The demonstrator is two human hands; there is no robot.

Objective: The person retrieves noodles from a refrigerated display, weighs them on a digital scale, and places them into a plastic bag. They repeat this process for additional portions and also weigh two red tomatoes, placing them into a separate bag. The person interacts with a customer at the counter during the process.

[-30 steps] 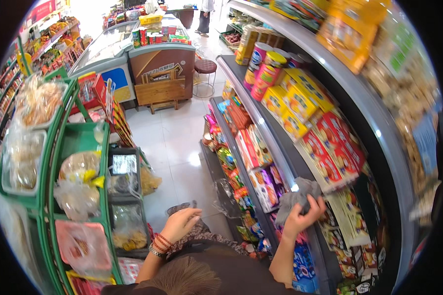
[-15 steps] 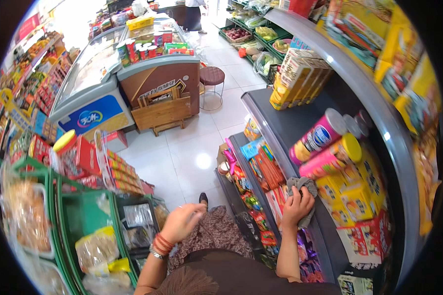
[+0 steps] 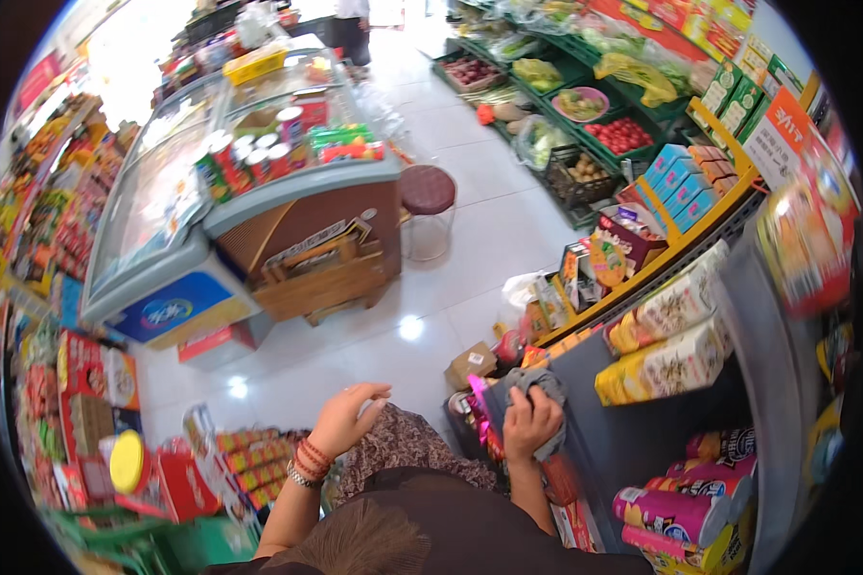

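Observation:
My right hand (image 3: 530,429) grips a grey cloth (image 3: 552,385) and presses it on the front edge of a dark shelf (image 3: 585,407), near the shelf's far end. Farther in on that shelf, tall yellow-and-white cartons (image 3: 664,369) stand in a row. Nearer to me are purple snack canisters (image 3: 671,515), right of my forearm. My left hand (image 3: 348,422) hangs in the air before my body, holding nothing, its fingers stretched out and a little apart from the thumb. Red bands and a metal watch circle that wrist.
Chest freezers (image 3: 302,196) with goods on top stand ahead to the left, a folded wooden table (image 3: 321,283) leaning on one. A round stool (image 3: 428,190) is beside them. Vegetable crates (image 3: 577,182) line the right. A small cardboard box (image 3: 470,364) sits by the shelf end.
My right hand has carried the cloth along the shelf edge, from beside the canisters to the far end past the cartons. The view has turned right. My left hand stays raised and empty.

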